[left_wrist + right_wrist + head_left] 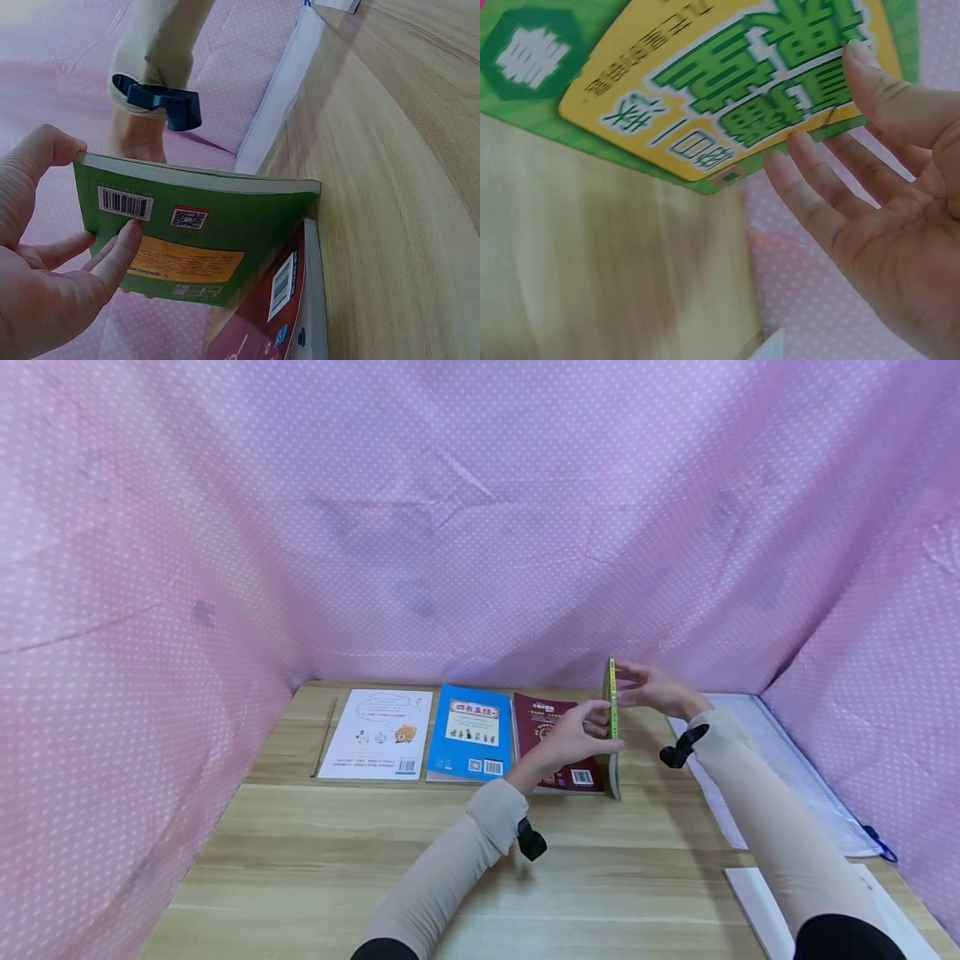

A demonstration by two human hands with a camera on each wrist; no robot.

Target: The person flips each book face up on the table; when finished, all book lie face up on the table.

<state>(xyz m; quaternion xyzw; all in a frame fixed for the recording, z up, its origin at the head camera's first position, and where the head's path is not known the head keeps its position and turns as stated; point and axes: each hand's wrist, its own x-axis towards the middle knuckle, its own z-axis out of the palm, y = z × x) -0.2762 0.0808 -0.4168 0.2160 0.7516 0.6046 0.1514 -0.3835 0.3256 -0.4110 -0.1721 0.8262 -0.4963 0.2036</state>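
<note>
Head view shows three books lying flat in a row at twelve o'clock, while the green book stands on edge at their right end, left hand pinching it, right hand spread against its cover, not yet laid down.

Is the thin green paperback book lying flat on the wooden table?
No: in the head view the green paperback book stands on edge, upright on the wooden table, between the left hand and right hand.
</note>
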